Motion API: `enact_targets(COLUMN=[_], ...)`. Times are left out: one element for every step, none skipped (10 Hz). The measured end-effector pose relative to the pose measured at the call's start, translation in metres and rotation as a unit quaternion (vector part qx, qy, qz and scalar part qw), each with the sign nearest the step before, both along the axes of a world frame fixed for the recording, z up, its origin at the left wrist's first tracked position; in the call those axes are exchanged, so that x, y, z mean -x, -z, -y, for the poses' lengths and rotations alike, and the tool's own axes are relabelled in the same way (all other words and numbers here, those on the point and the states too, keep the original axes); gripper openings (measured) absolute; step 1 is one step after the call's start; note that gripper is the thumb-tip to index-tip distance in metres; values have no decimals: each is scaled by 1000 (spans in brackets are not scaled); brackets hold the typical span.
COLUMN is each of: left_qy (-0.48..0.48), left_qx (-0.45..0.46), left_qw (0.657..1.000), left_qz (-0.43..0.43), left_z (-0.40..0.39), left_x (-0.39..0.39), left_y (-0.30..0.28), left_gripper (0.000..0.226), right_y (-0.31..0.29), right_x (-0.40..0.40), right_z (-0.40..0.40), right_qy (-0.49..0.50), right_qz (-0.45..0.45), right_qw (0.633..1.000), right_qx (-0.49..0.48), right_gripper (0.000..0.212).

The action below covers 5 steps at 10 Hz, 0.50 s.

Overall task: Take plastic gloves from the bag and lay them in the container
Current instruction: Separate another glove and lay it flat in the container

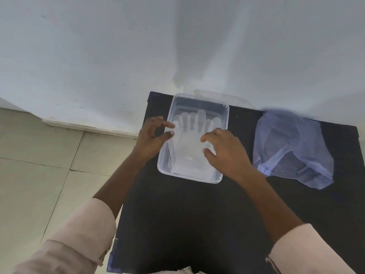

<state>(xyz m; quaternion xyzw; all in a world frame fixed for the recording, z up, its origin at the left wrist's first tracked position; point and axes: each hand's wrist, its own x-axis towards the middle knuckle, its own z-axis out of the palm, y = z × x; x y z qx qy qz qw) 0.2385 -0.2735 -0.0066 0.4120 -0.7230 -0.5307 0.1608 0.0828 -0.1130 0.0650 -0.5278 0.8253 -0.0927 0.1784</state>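
A clear rectangular plastic container (199, 102) sits on the black table, near its far left corner. Translucent plastic gloves (190, 143) lie flat inside it, fingers pointing away from me. My left hand (152, 138) is at the container's left rim, thumb and forefinger curled close together at the glove's edge. My right hand (225, 151) rests over the container's right side, with its fingertips on the glove. A thin bluish plastic bag (292, 149) lies crumpled to the right of the container, untouched.
The black table (197, 224) stands against a white wall. A clear lid (221, 96) leans behind the container at the wall. Beige tiled floor (39, 165) lies to the left of the table.
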Motion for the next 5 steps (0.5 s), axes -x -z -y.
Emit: enact_targets(left_qy=[-65,-62,-40,5,22], left_qx=[-53,-41,-10,31,40], left_qw=[995,997,999,999,999], left_qz=[-47,-36,-34,-34,-26], left_z=[8,16,18,15,17], left_x=[2,4,9,19,28], left_y=[-7,-13,-16,-27,-31], left_gripper=[11,7,6,8,10], right_y=[11,26,32,35,32], right_x=[-7,-13,-14,-13,-8], right_z=[17,35,42,45,46], right_qy=[-81,-103,-78,-61,-42], right_qz=[75,129,141,163,190], right_qw=[993,984,986,983,980], right_qx=[-38,-69,-51,-55,-36], right_gripper=[26,24,23,24,22])
